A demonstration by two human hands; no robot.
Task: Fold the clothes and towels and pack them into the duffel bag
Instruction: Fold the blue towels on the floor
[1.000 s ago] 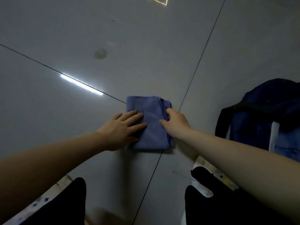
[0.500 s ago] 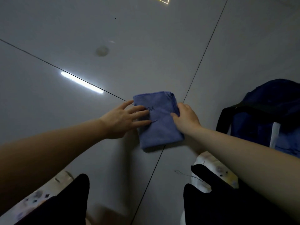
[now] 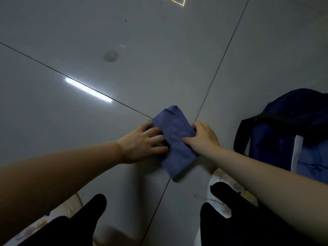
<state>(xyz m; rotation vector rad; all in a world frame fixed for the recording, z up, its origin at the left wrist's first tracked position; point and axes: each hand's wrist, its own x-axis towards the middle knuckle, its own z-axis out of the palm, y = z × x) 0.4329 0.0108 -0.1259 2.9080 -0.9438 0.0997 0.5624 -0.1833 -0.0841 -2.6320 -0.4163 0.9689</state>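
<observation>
Glossy grey tiled floor [image 3: 159, 50] with dark grout lines, folded blue towel [image 3: 174, 139] lying askew on it, dark blue duffel bag [image 3: 291, 135] well right

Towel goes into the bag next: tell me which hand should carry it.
Right, probably. The right hand grips the folded towel at its stacked edge, on the side toward the bag. The left hand rests on the towel's far side.

Dim, bluish picture. A bright strip of glare [image 3: 88, 90] reflects off the glossy floor [image 3: 159, 41] at left; wide-angle bending shows at the edges, near foreground soft.
</observation>
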